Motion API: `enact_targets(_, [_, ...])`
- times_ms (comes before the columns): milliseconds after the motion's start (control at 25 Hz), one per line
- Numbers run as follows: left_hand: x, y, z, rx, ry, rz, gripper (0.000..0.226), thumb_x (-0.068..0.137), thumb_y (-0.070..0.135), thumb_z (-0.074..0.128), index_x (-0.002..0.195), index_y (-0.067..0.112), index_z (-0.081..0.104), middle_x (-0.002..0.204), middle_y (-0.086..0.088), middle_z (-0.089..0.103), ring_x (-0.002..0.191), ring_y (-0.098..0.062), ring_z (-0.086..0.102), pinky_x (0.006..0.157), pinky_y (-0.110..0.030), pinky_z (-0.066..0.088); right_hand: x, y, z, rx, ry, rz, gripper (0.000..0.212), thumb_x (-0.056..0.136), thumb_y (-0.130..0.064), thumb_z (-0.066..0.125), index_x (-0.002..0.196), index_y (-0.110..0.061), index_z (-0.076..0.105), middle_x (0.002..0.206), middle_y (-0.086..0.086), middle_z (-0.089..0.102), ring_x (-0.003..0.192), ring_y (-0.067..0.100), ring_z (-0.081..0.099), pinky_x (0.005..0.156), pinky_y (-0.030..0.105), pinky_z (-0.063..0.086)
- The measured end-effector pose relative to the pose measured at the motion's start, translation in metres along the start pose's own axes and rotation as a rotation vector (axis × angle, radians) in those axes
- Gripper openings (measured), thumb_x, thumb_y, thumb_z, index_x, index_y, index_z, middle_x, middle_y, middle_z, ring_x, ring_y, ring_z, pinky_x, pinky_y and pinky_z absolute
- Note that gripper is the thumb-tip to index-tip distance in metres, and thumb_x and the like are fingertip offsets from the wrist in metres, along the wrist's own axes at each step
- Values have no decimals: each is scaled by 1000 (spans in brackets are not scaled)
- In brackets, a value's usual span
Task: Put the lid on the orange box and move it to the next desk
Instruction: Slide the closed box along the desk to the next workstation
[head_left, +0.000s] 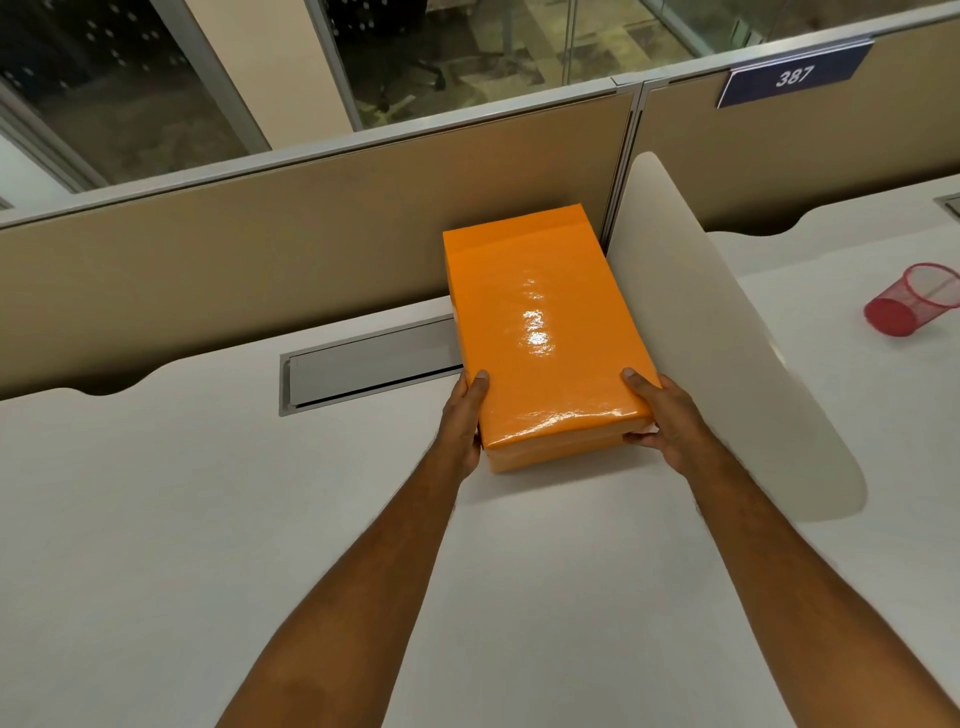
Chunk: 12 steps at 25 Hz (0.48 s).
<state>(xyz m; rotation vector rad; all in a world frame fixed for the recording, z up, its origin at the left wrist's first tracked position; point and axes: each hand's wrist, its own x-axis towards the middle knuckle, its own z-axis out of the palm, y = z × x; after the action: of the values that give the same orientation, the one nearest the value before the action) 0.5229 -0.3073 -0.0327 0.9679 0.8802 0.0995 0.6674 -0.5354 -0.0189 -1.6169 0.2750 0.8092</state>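
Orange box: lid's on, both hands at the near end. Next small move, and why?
Probably lift the box straight up. The left hand and right hand already hold its near corners, and the white divider stands between it and the next desk, so it likely needs height before going right.

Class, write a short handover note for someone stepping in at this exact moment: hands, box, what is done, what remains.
Left hand: grip on the box's near-left corner, thumb on top.
Right hand: grip on the near-right corner.
Orange box: lid on, at the near desk, beside the white divider; whether it is lifted is unclear.
Done: lid fitted.
Left: carry the box past the divider onto the next desk, likely clear of the tipped red cup.
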Motion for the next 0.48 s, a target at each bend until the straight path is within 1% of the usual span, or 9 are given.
enact_targets(120, [8,2,0,15,-3,-7,59,105,44,55,160,30,38,149,-5,61,124,-30,66,100,-53,57,2,-1,2,1,5,-2,70,90,-47,71,151,-24,45,136,7,61,117,34,61,99,67,51])
enact_targets(200, [12,-1,-1,28,-13,-3,60,105,46,55,160,31,37,150,-6,61,129,-33,65,106,-57,55,2,-2,2,7,3,-2,71,90,-48,71,151,-24,44,136,6,60,117,33,61,100,67,51])
enact_targets(320, [15,-4,-4,21,-29,4,61,105,47,55,161,31,36,151,-7,61,130,-33,64,107,-57,55,-1,-2,4,17,6,-26,70,90,-48,71,151,-24,44,135,5,61,111,30,63,100,67,51])
enact_targets(400, [15,-5,-4,25,-42,13,61,105,47,54,161,30,36,151,-6,61,130,-33,65,104,-55,57,-2,-2,4,29,7,-28,68,91,-47,70,150,-24,45,132,4,61,103,23,63,100,67,51])
enact_targets(480, [15,-5,-4,28,-44,25,61,105,47,53,161,30,36,151,-6,61,130,-32,65,100,-51,59,-4,-2,4,32,-4,-32,67,92,-46,70,149,-23,45,130,4,61,100,21,63,100,67,51])
